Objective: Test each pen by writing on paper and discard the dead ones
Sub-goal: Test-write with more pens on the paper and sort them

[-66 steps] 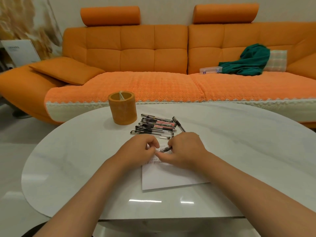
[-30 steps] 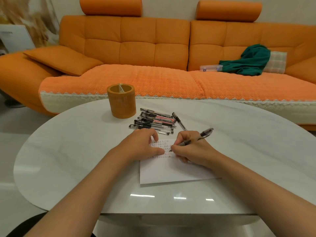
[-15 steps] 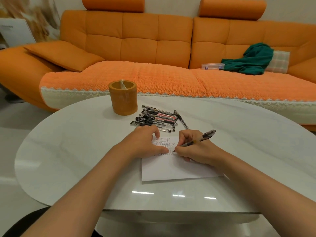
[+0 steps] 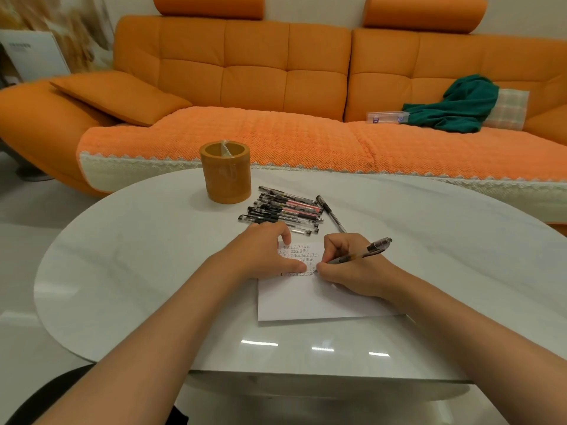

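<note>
The right hand point(image 4: 352, 268) pinches a pen point(image 4: 365, 253) between curled fingers and thumb. The pen's tip touches the paper point(image 4: 322, 302) just below the fingertips, and its dark capped end slants up and away to the right. The left hand point(image 4: 260, 256) lies loose and open on the sheet's left edge. Its fingers press the sheet down and hold nothing, and the thumb reaches towards the pen tip.

Between the two sets of fingers run several rows of small repeated marks, some dark and some red. They look like the character 正, but they are too small to read for certain.

Just beyond the left fingertips lies a pile of pens point(image 4: 285, 211) on the white table point(image 4: 138, 256). A single pen point(image 4: 331, 213) lies beyond the right knuckles. Further out from the left fingers stands an orange-brown holder point(image 4: 225, 176) with something thin and pale inside that cannot be made out. Far beyond the right hand, a clear box point(image 4: 387, 117) with a blue label, unreadable, rests on the sofa point(image 4: 276, 139).
</note>
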Motion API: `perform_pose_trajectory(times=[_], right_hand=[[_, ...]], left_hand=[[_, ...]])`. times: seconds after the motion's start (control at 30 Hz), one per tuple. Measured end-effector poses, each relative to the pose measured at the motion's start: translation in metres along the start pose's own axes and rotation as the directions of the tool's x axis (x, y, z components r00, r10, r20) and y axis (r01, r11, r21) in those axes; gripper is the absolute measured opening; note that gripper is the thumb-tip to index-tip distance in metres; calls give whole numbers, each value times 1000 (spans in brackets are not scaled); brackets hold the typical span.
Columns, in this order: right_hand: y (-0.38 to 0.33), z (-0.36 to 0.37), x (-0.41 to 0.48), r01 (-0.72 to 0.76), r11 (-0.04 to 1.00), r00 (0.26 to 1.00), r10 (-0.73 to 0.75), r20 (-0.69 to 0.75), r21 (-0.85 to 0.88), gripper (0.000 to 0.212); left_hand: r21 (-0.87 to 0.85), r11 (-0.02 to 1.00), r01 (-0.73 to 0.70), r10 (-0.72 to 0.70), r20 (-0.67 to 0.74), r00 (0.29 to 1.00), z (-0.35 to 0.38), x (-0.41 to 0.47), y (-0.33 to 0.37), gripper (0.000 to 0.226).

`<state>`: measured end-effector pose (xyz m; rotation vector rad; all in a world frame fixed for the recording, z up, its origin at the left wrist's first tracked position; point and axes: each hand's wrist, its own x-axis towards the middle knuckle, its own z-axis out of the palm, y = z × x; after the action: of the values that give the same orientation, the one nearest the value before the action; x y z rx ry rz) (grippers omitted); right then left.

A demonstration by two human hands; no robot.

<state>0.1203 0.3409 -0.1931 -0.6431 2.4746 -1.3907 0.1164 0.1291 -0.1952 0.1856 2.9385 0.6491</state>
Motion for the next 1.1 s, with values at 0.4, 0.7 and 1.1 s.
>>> perform_pose_trajectory(times=[0.4,0.7,1.1], right_hand=[[2,1,1,13,999,1000,-14,-17,-36,22],[4,0,2,11,1000,1000,-11,6,-20,22],[2,1,0,7,1000,1000,-7,-8,23,19]], left_hand=[[4,1000,18,-18,27,999,-2,0,2,57],[-4,1000,22,-22,18,1000,-1,0,3,56],[-7,1000,8,-8,10,1000,0,-1,1,57]])
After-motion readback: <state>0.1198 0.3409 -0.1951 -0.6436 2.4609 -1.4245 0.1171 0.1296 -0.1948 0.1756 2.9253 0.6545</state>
